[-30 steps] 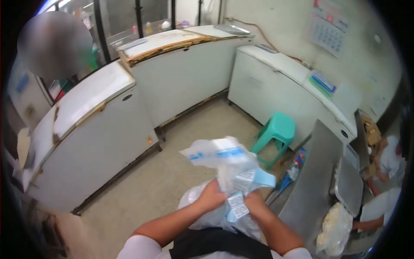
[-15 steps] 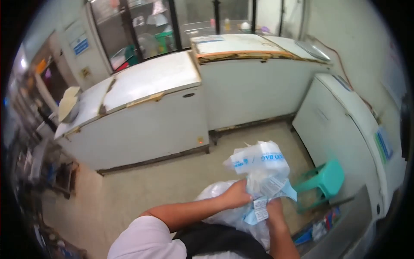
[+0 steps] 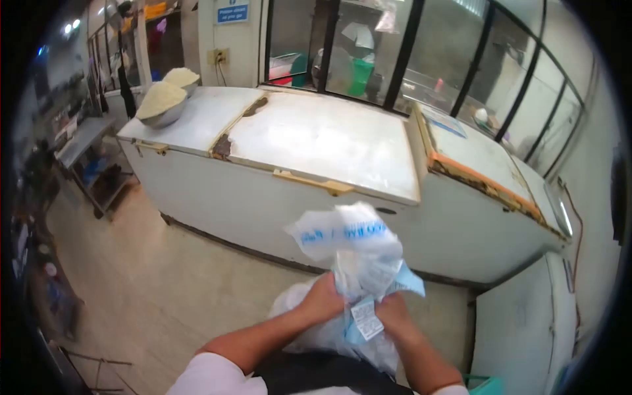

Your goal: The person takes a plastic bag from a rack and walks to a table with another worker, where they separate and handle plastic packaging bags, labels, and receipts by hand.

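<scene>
A crumpled translucent plastic bag (image 3: pixel 355 234) with blue print rises above my hands in front of my body. My left hand (image 3: pixel 324 299) is closed on the left side of its gathered neck. On the right side, my right hand (image 3: pixel 393 315) grips the same bundle. Between the hands hangs a white label with small print (image 3: pixel 367 318), and a light blue piece (image 3: pixel 407 281) sticks out at the right. The bag's clear lower part (image 3: pixel 299 336) spreads below and behind my hands, against a dark apron.
Long white chest freezers (image 3: pixel 322 138) stand ahead, under barred windows. Two bowls heaped with pale yellow stuff, the nearer bowl (image 3: pixel 161 108) larger, sit at the left end. A metal table (image 3: pixel 85 139) stands far left, a green stool (image 3: pixel 484 384) at bottom right.
The view has turned left, so the freezers and stool have shifted right and the bowls show fully. Both hands keep hold of the bag.
</scene>
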`<state>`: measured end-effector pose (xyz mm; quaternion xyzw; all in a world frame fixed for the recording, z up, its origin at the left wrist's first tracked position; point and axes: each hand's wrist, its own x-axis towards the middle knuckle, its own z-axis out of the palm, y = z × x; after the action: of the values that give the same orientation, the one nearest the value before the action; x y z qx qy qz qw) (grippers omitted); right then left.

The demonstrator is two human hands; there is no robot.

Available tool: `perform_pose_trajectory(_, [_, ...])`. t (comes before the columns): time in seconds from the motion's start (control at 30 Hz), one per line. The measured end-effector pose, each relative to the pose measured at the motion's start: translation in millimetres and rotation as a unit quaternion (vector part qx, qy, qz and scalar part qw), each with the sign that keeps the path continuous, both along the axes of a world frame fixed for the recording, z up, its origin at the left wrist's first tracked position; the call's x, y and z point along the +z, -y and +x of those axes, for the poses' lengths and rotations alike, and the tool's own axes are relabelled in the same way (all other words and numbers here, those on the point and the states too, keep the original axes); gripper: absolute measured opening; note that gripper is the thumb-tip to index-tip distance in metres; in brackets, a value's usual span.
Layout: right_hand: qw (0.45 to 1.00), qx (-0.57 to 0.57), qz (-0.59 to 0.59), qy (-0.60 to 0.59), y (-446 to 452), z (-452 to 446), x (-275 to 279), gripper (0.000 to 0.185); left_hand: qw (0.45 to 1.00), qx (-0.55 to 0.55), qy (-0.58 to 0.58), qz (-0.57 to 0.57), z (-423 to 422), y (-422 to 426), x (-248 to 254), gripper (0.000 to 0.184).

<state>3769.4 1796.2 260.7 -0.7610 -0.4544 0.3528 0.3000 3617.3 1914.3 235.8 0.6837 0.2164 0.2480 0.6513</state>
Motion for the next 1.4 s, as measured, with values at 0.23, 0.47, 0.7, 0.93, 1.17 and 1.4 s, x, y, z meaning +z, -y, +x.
perform_pose_trajectory(0.23, [0.976, -0.048, 0.208, 0.043, -167, 50, 91, 0.047, 0.99, -0.006, 0.087, 0.108, 44, -163, 108, 0.055])
perform_pose_trajectory(0.47, [0.914, -0.079, 0.335, -0.213, -272, 127, 142, 0.059, 0.98, 0.005, 0.059, 0.192, 115, -267, 190, 0.047])
perform_pose_trajectory(0.7, [0.836, -0.068, 0.324, -0.438, -344, 235, 96, 0.055, 0.986, 0.091, -0.052, 0.129, 145, -347, 214, 0.04])
perform_pose_trajectory(0.93, [0.871, -0.109, 0.258, -0.404, -382, 292, 11, 0.052, 0.977, 0.181, 0.034, 0.107, 148, -412, 186, 0.038])
perform_pose_trajectory(1.17, [0.931, -0.119, 0.189, -0.288, -396, 309, -4, 0.053, 0.975, 0.169, 0.04, 0.135, 138, -475, 187, 0.067])
perform_pose_trajectory(1.4, [0.944, -0.166, 0.176, -0.225, -396, 308, -1, 0.069, 0.947, 0.279, 0.059, 0.148, 115, -519, 201, 0.076])
